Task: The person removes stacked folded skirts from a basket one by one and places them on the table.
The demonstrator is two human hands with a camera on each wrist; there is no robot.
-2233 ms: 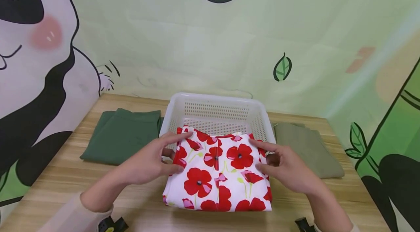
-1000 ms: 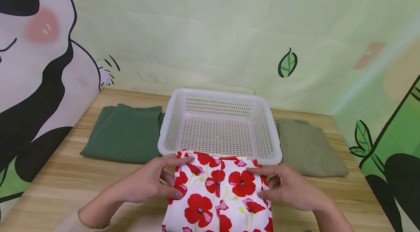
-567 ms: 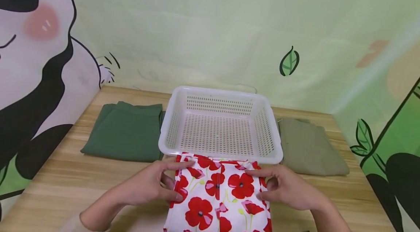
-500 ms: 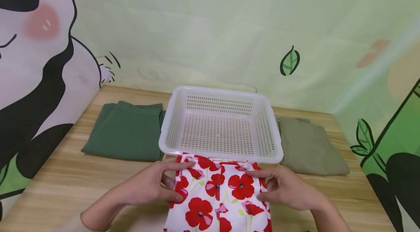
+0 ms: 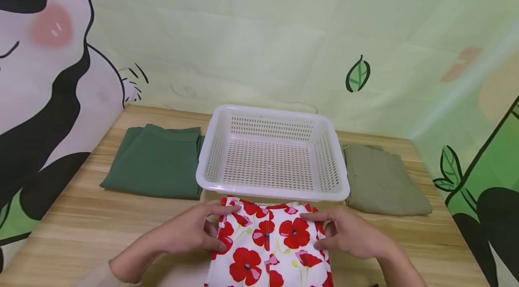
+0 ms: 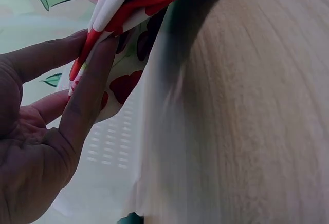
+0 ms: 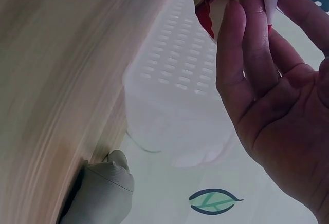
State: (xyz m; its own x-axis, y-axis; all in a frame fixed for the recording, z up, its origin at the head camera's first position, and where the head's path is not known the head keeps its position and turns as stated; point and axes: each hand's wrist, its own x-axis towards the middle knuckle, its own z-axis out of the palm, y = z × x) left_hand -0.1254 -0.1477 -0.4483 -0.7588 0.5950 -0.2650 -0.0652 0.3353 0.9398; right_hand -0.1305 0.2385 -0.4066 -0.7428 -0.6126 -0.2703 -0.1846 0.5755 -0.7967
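A folded garment (image 5: 267, 244), white with large red poppies and a seam down its middle, is held in front of the white basket (image 5: 272, 194). My left hand (image 5: 184, 230) pinches its left side, thumb and index on top and other fingers underneath. On the opposite side my right hand (image 5: 352, 233) pinches the edge in the same way. Both wrist views show the garment raised off the wooden table, its folded layers between thumb and fingers. In the head view its near end runs out of the frame.
The basket has perforated walls and floor, with nothing in it. A folded dark green cloth (image 5: 156, 163) lies to its left and a folded olive-grey cloth (image 5: 385, 181) to its right. Behind the table (image 5: 81, 215) hangs a pale green backdrop (image 5: 202, 43) with panda and leaf drawings.
Both hands have drawn the floral garment back from over the basket's front part toward the body. In the last half second it has shifted slightly left and away from the rim.
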